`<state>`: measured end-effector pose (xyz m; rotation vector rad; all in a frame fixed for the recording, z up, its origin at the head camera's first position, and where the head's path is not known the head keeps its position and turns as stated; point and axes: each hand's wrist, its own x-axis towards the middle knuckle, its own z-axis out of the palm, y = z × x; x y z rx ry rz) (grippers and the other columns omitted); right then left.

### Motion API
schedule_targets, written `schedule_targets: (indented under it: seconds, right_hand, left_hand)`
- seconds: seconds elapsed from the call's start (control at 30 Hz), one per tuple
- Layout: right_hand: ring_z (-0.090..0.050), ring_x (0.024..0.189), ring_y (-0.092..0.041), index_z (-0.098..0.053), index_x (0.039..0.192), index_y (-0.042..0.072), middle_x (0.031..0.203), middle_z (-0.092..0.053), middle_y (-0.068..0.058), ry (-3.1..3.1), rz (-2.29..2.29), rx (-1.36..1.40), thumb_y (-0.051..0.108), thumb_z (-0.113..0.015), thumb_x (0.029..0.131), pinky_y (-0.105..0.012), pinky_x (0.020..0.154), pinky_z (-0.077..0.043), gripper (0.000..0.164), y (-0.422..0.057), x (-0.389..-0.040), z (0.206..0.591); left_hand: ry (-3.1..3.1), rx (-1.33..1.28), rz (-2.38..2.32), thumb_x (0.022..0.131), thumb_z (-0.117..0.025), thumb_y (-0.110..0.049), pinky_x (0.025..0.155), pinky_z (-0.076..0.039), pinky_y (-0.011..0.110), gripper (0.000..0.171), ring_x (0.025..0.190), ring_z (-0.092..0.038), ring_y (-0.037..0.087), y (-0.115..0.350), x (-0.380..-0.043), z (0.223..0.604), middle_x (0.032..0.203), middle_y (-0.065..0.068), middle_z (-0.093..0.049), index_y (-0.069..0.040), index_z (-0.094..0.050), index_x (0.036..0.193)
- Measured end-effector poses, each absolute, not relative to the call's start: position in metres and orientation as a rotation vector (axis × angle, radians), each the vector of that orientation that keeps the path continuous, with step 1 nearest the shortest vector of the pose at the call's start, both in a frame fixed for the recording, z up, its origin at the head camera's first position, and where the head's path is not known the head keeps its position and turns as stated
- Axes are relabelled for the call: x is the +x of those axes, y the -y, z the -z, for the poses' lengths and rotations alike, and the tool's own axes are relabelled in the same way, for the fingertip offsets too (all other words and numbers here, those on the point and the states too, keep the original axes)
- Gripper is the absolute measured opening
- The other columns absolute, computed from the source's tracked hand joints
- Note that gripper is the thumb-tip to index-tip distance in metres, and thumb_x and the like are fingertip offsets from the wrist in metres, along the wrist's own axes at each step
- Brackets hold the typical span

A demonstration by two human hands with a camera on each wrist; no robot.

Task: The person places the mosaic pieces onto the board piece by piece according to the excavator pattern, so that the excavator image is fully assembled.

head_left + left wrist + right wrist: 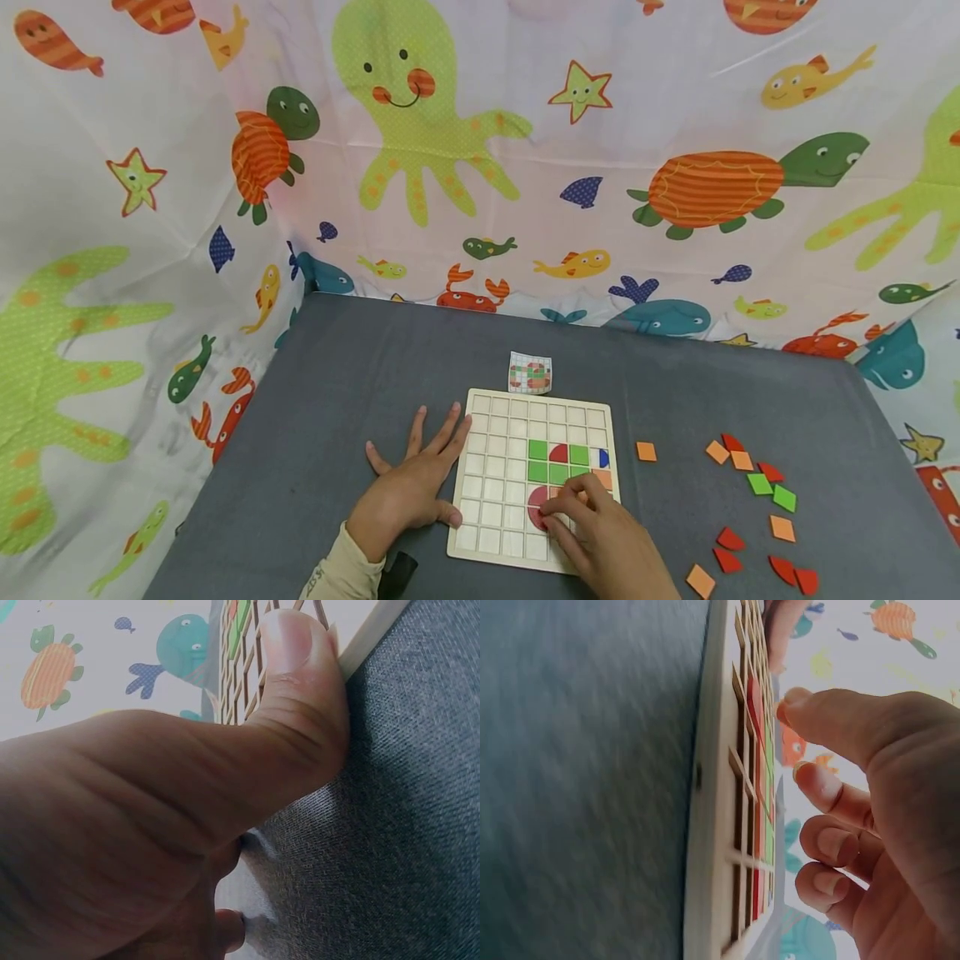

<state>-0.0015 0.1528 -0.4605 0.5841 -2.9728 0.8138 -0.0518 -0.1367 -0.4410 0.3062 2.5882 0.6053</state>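
A wooden grid board [480,475] lies on the grey table, with green, red, orange and blue tiles in some of its cells. My left hand [411,492] is spread beside the board's left side; its thumb [300,682] presses the near part of that edge. Over the lower right of the board is my right hand [607,533], thumb and index fingertips together. A small red edge shows at those fingertips, apparently a red quarter-circle tile [781,712], mostly hidden. Under them lie red rounded tiles [536,497]. The other right fingers are curled above the board.
A small printed pattern card [530,372] lies behind the board. Loose orange squares [647,452], red quarter-circles [727,561] and green squares [783,498] are scattered to the right. A dark object [397,575] sits beside the left wrist. A sea-animal curtain [465,242] surrounds the table.
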Motion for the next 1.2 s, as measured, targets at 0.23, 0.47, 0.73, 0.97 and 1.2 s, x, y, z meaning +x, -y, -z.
schedule_targets:
  seconds: [0.23,0.47,0.73,0.97,1.2]
  right_hand:
    - [-0.049,0.07,-0.001,-0.076,0.103,0.03,0.099,-0.057,0.015,3.01,-0.689,0.286,0.029,-0.083,0.095,-0.024,0.058,-0.046,0.011,-0.171,-0.009,0.449]
    - [-0.047,0.067,-0.01,-0.074,0.119,0.013,0.099,-0.062,0.0,2.918,-0.616,0.102,0.027,-0.08,0.097,-0.027,0.053,-0.039,0.027,-0.202,-0.023,0.446]
    - [-0.064,0.087,-0.03,-0.067,0.131,0.002,0.117,-0.062,-0.017,3.021,-0.516,-0.157,0.028,-0.08,0.097,-0.052,0.069,-0.056,0.045,-0.226,-0.036,0.451]
    - [-0.064,0.103,-0.039,-0.065,0.135,0.0,0.124,-0.059,-0.024,3.085,-0.505,-0.229,0.029,-0.08,0.096,-0.063,0.083,-0.054,0.05,-0.235,-0.044,0.457]
    - [-0.06,0.088,-0.032,-0.064,0.139,0.003,0.119,-0.057,-0.024,3.123,-0.493,-0.218,0.032,-0.08,0.096,-0.055,0.071,-0.055,0.055,-0.234,-0.05,0.462]
  left_hand:
    - [-2.584,0.305,-0.605,0.068,-0.094,-0.041,0.095,0.012,0.097,0.134,0.162,0.016,0.037,0.137,-0.051,0.441,0.179,-0.009,0.004,-0.033,-0.01,0.173]
    - [-2.591,0.307,-0.598,0.068,-0.094,-0.041,0.094,0.012,0.097,0.135,0.162,0.016,0.037,0.137,-0.051,0.441,0.179,-0.009,0.004,-0.033,-0.01,0.172]
    - [-2.59,0.325,-0.594,0.068,-0.094,-0.042,0.094,0.011,0.097,0.134,0.162,0.017,0.037,0.136,-0.051,0.44,0.179,-0.009,0.004,-0.033,-0.01,0.172]
    - [-2.604,0.327,-0.613,0.068,-0.095,-0.039,0.094,0.011,0.097,0.133,0.162,0.014,0.04,0.135,-0.052,0.44,0.179,-0.006,0.001,-0.03,-0.013,0.173]
    - [-2.593,0.308,-0.594,0.068,-0.094,-0.04,0.095,0.011,0.097,0.134,0.162,0.015,0.039,0.136,-0.052,0.439,0.179,-0.008,0.002,-0.032,-0.012,0.173]
